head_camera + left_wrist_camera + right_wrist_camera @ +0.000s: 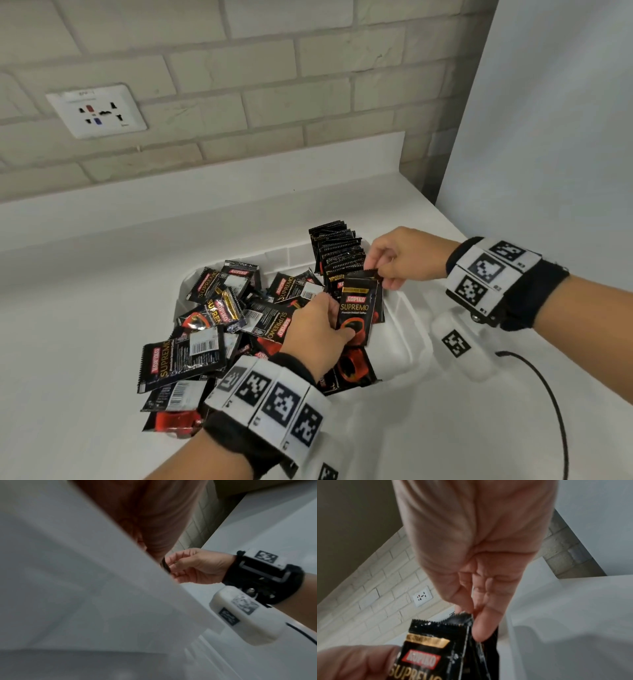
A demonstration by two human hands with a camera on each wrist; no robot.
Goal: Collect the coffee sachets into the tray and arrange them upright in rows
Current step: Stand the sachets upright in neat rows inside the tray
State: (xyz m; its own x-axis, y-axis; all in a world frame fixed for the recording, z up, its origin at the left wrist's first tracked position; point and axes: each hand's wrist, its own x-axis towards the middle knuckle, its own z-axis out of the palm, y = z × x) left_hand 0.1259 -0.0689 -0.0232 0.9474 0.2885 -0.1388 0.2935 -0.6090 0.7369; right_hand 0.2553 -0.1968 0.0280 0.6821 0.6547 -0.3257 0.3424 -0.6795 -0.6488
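I hold one coffee sachet (358, 310) upright between both hands, its long axis standing, its printed front towards me. My left hand (317, 329) grips its lower edge with curled fingers; my right hand (399, 255) pinches its top seam between thumb and fingertips (481, 627). The row of upright sachets (339, 255) stands directly behind the one I hold, along the right side of the tray (404, 329), and my right hand is the nearer to it. I judge the next move is a short push back against that row. The loose pile (219, 325) lies left of the row, spilling over the tray's rim onto the bench (85, 308).
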